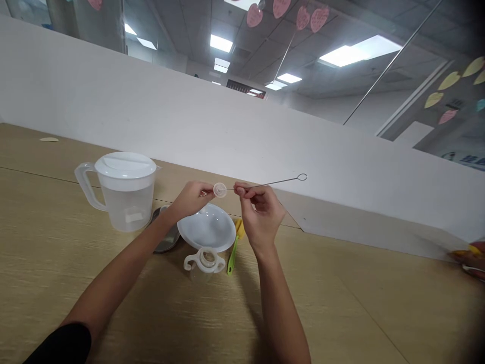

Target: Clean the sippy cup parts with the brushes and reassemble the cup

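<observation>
Over the desk [341,303], the left hand [191,198] has its fingers closed on a small white disc [220,190]. The right hand [259,212] pinches a thin wire [265,184] that points toward three o'clock, rising slightly to a small loop [302,177]. Its other end meets the disc; whether it passes through is hard to make out. Below the hands, a white bowl [206,227] overlaps a metal plate [166,235], a two-handled bottle [204,263] sits at six o'clock, and a green-handled brush [233,258] runs partly behind the right hand. A lidded plastic jug [125,192] stands at nine o'clock. Another person's hand [468,258] is cut off at the right edge.

No readable text anywhere; blue lettering [472,161] at far right too blurred to read.
</observation>
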Available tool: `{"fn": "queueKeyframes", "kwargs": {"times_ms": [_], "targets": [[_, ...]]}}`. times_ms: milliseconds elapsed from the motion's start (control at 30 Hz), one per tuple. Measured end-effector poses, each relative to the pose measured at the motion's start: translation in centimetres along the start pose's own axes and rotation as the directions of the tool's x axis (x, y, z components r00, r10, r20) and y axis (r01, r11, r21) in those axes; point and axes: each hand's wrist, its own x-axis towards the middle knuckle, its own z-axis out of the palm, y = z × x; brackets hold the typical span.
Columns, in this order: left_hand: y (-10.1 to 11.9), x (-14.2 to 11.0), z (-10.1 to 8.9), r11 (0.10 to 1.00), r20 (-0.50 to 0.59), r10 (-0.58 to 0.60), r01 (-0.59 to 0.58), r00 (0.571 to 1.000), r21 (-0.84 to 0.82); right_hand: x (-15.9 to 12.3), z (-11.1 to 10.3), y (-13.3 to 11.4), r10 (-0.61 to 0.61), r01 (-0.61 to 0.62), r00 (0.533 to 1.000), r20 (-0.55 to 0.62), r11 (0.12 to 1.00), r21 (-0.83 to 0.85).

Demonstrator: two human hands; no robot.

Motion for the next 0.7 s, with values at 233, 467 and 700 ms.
{"fn": "queueKeyframes", "kwargs": {"times_ms": [233,467,700], "targets": [[0.8,-0.2,-0.3,0.997,0.019,-0.035,0.036,0.999,-0.068,-0.2,-0.1,0.1,-0.028,0.027,0.997,0.074,0.999,0.017],[1.5,-0.4,-0.6,1.000,0.092,-0.002,0.001,0.996,0.007,0.2,0.1,0.6,0.032,-0.031,0.998,0.058,0.999,-0.015],[-0.1,-0.4,0.0,0.995,0.306,0.081,-0.093,0.949,0.027,0.2,-1.3,-1.5,0.127,-0.124,0.992,0.023,0.987,-0.098]]}}
